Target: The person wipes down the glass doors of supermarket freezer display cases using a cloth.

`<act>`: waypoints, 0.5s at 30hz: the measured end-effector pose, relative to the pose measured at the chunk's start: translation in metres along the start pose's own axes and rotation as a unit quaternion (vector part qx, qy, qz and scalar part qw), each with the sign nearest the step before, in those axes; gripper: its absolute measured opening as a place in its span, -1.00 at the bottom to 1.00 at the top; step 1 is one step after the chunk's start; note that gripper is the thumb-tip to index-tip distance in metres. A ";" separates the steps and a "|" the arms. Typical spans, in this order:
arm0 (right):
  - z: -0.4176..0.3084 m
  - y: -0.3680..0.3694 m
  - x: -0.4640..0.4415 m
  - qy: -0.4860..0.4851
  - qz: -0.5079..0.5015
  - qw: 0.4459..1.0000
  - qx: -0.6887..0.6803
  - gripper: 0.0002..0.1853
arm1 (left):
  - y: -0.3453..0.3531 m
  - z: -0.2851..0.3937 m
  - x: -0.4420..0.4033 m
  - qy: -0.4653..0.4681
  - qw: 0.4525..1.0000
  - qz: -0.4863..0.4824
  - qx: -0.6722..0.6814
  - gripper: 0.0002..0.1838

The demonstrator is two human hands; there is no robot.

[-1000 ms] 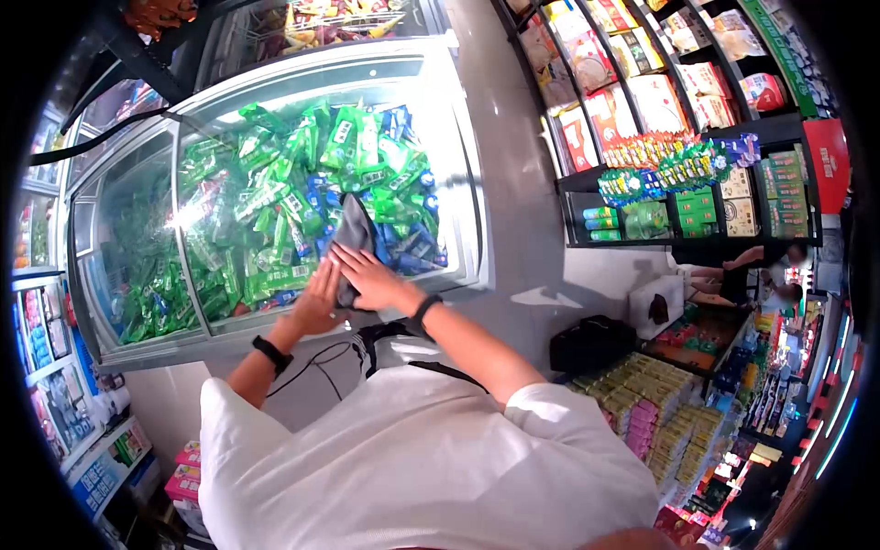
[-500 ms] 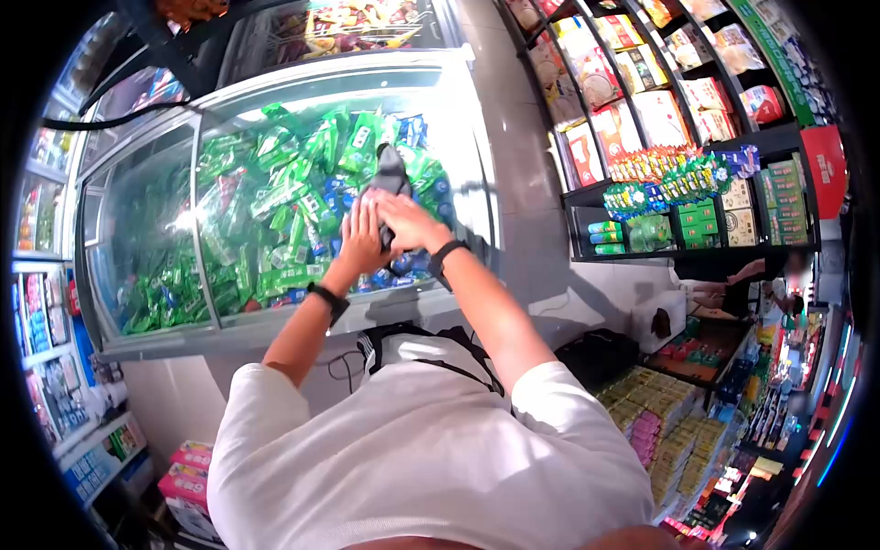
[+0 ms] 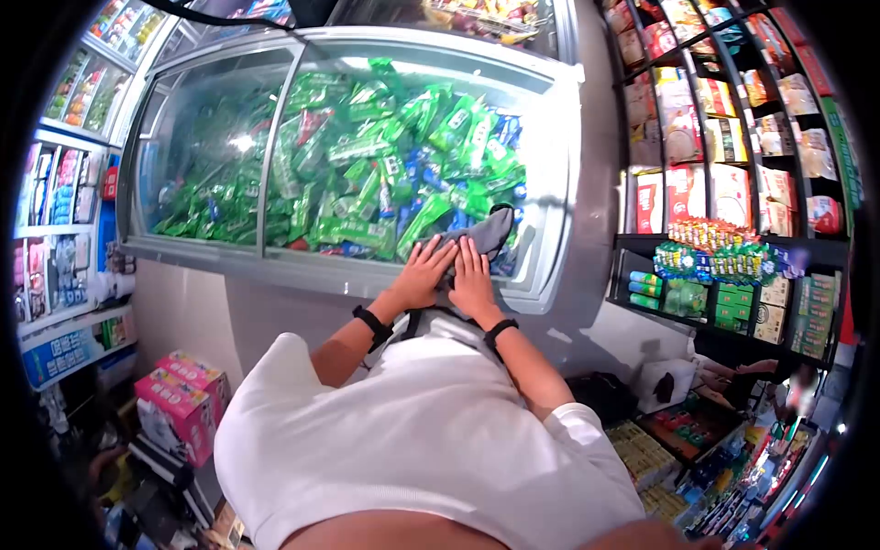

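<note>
Grey cloth [image 3: 493, 235] lies atop glass-topped freezer [image 3: 330, 275], near its front right corner. My left fingers [image 3: 442, 254] and right fingers [image 3: 471, 257] extended, laid flat on cloth, side by side, unclenched. Green packets [image 3: 357, 147] heaped inside freezer. Black wristbands [image 3: 372, 328] on both arms.

both hands [image 3: 423, 277] lie outstretched, palm-down, side by side.
</note>
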State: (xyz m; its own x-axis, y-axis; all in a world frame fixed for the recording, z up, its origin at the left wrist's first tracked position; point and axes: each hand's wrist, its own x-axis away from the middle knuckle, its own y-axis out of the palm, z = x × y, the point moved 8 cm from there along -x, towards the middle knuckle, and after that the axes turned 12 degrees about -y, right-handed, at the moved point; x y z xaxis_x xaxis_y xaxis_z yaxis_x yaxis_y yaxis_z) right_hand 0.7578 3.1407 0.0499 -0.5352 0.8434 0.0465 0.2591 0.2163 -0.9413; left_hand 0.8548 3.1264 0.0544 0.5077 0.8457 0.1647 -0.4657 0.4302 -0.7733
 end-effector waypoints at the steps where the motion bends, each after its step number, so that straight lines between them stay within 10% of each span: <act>1: 0.000 0.007 0.003 0.004 -0.020 0.998 0.056 -0.02 | 0.004 -0.001 0.005 -0.013 1.000 -0.026 0.005 0.03; 15: 0.065 -0.023 -0.098 -0.003 -0.004 0.994 0.114 -0.25 | -0.039 -0.028 -0.110 -0.024 0.993 0.085 -0.078 -0.13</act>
State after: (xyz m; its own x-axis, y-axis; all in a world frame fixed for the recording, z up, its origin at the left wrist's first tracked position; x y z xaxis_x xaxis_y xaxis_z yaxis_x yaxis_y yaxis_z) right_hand 0.7517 3.0211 0.0457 -0.5414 0.8391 0.0534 0.0666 0.1061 -0.9921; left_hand 0.8375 3.0078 0.0488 0.3953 0.9172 0.0496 -0.4213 0.2290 -0.8775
